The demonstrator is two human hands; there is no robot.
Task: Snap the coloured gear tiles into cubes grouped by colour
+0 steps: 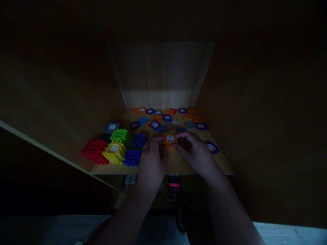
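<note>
- The orange tile, with a white window insert, sits just above the middle of the counter, held between both hands.
- The left hand pinches its left edge, fingers curled closed on it.
- The right hand grips its right edge the same way.
- Just left of the left hand stand two blue stacks.
- Farther left are a yellow stack, a green stack and a red stack.
- A purple tile lies near the right hand.
- Loose tiles in orange, purple and blue lie scattered towards the back.
</note>
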